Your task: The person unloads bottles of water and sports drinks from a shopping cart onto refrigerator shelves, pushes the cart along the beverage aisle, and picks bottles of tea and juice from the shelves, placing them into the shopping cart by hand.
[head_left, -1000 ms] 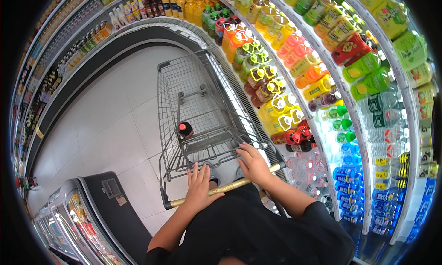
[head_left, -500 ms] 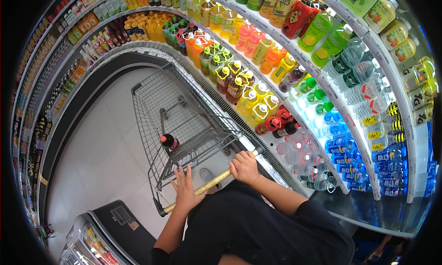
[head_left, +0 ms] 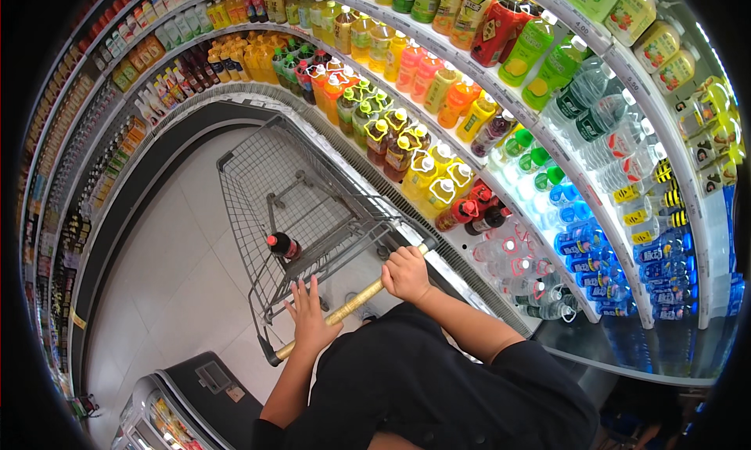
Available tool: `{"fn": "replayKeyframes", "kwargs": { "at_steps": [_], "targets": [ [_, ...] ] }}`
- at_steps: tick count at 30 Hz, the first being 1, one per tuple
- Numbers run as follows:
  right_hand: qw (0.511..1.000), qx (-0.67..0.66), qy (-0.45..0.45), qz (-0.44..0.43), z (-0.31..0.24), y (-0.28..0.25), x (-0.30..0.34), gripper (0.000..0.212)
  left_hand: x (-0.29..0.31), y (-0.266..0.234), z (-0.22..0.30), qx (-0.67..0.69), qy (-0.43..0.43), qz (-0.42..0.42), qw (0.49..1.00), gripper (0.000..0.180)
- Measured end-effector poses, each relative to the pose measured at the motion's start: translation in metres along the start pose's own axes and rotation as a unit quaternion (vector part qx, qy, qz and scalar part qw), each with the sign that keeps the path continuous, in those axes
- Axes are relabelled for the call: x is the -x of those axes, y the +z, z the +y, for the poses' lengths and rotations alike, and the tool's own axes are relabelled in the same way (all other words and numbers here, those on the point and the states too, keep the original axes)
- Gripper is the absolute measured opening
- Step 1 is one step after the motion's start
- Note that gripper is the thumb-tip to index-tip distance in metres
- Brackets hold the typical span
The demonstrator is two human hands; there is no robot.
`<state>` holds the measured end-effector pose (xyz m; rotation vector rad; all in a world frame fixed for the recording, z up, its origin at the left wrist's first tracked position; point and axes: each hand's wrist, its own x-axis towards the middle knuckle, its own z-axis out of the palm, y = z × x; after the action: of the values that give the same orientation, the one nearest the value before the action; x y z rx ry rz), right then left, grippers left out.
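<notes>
A wire shopping cart [head_left: 270,180] stands in front of me with a gold-coloured handle bar [head_left: 353,303]. Near the bar's right end, my right hand [head_left: 405,273] is wrapped round it. My left hand [head_left: 311,322] rests its palm against the bar toward the left end, fingers spread and stretched out toward the basket. A dark bottle with a red cap [head_left: 283,245] is in the cart, close to its handle end and tilted. Part of my foot shows below the handle.
Curved shelves of drinks run along the right and far side, with yellow bottles [head_left: 438,185], water bottles [head_left: 504,250] and blue-labelled bottles [head_left: 591,262]. The cart's right side is close to the shelf base. At lower left stands a dark-sided display case [head_left: 215,395].
The cart and both hands have shifted slightly left in the view, and the shelves appear a little changed in angle. My grip on the handle looks the same.
</notes>
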<state>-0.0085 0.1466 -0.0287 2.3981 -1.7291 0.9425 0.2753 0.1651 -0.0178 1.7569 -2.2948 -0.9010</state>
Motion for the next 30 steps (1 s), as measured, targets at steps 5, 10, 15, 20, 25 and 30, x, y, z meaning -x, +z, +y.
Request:
{"fn": "replayKeyframes", "kwargs": {
  "at_steps": [5,10,15,20,25,30],
  "targets": [
    [1.0,-0.005,0.0,0.003,0.004,0.01,-0.015,0.021,-0.014,-0.003,-0.006,-0.019,-0.001,0.015,1.0,0.126],
    [1.0,-0.003,-0.002,0.003,0.009,0.018,-0.029,0.021,-0.028,-0.006,-0.013,-0.023,0.003,0.03,0.999,0.126],
    [1.0,0.004,-0.002,-0.002,0.011,0.025,-0.045,0.023,-0.042,-0.011,-0.019,-0.024,0.002,0.036,0.999,0.126],
    [1.0,0.004,0.0,0.0,0.015,0.034,-0.059,0.023,-0.056,-0.018,-0.024,-0.023,0.004,0.039,0.999,0.126],
    [1.0,0.005,0.0,0.001,0.019,0.04,-0.071,0.023,-0.065,-0.025,-0.026,0.001,0.024,0.061,0.998,0.125],
    [1.0,-0.001,0.001,-0.012,0.026,0.042,-0.084,0.022,-0.078,-0.03,-0.024,0.01,0.02,0.069,0.997,0.124]
  ]
}}
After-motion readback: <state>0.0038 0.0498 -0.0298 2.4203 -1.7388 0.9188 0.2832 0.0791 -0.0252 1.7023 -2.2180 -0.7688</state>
